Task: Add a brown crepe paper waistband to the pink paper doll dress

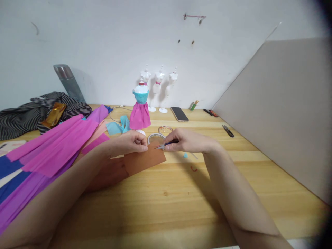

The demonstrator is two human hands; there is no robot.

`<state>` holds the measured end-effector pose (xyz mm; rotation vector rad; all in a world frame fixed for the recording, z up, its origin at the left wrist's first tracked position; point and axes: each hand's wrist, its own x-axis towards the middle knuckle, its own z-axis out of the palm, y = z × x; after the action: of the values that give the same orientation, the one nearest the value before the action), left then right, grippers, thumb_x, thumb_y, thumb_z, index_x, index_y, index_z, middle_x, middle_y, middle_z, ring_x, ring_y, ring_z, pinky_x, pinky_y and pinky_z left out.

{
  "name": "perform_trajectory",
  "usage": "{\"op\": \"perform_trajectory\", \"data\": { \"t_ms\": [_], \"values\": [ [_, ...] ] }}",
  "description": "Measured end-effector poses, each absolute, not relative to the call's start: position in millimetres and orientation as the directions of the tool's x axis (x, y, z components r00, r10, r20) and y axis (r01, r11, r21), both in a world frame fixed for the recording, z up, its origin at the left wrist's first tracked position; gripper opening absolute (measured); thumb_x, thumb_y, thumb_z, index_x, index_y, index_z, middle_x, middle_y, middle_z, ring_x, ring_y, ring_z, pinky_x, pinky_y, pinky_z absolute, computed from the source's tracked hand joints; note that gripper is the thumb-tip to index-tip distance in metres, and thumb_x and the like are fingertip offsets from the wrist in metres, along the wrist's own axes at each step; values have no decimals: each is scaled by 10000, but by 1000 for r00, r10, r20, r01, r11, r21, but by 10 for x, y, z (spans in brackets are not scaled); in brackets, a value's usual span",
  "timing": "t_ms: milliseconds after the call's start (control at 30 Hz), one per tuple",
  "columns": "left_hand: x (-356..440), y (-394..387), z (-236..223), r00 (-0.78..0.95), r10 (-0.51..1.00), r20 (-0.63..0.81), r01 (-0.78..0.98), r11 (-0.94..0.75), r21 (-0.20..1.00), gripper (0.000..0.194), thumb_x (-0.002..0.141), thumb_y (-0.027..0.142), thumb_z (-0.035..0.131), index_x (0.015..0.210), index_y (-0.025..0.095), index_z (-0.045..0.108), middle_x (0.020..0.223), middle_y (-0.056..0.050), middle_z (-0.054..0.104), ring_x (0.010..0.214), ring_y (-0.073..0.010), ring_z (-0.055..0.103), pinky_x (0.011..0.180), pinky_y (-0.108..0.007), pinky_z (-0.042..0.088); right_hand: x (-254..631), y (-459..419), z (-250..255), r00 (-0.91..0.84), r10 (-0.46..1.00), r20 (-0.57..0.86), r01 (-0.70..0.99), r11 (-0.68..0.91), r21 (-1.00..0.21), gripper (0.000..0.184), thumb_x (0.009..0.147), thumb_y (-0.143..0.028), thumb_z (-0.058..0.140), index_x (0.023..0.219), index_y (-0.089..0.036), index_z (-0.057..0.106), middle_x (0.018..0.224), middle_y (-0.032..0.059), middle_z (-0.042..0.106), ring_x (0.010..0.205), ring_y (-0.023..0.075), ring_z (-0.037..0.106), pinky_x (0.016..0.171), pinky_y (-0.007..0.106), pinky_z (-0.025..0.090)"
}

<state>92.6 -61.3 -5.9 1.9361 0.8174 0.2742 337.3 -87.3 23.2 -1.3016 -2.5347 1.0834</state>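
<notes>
Between thumb and fingers, my left hand [133,141] pinches the top edge of a brown-orange sheet of crepe paper [145,159]. The sheet's darker length trails off to the left under my forearm. My right hand [180,140] is closed around small thread snips [163,146], whose pointed blades lie at the paper's upper right edge. Just behind the hands are a roll of white tape [155,135] and a ring of beads or pins [165,129]. A mini dress form [141,103] in a blue top and pink skirt stands beyond my left hand.
Pink and purple crepe paper [59,145] covers the left side, beside a striped cloth [20,114] and a leaning flask [68,83]. Several white dress forms [158,83] stand by the wall. A phone [179,114], a green-labelled vial [194,105] and black snips [228,131] lie further right.
</notes>
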Motion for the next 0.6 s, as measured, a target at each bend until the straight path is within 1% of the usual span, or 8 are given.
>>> {"op": "perform_trajectory", "data": {
  "t_ms": [100,200,267,433,600],
  "values": [
    [914,-598,-71,752,643,-147,427,-304,852,155,739,312,595,688,166,581,602,34,466,536,-79,385,477,-197,270,3415,-858,226,-580,779,-239,719,351,-600,311,819,-423,557,718,-146,654,593,-32,394,564,98,295,535,266,229],
    [901,-582,-83,758,638,-134,418,-318,851,168,750,321,594,696,162,587,621,28,480,556,-82,398,489,-195,280,3466,-843,239,-503,832,-233,774,314,-551,328,816,-436,560,791,-141,700,629,-12,459,579,111,338,544,273,252],
    [897,-576,-87,755,641,-139,421,-312,852,173,753,323,594,697,160,589,629,29,484,565,-83,403,500,-198,283,3493,-841,259,-495,840,-221,777,315,-545,338,813,-447,569,805,-139,708,652,-1,484,593,119,359,552,277,264],
    [907,-574,-98,727,670,-151,438,-282,854,175,732,326,609,702,154,586,655,31,505,592,-86,425,534,-204,296,3530,-863,312,-538,827,-162,726,357,-588,353,811,-477,590,819,-144,710,654,3,513,604,123,374,567,278,278],
    [916,-583,-88,719,681,-135,448,-306,840,180,707,333,616,680,158,581,642,33,507,595,-90,432,530,-200,299,3557,-879,324,-543,820,-181,734,359,-576,345,797,-475,604,768,-147,704,622,-8,493,573,110,362,553,269,275]
  ]
}}
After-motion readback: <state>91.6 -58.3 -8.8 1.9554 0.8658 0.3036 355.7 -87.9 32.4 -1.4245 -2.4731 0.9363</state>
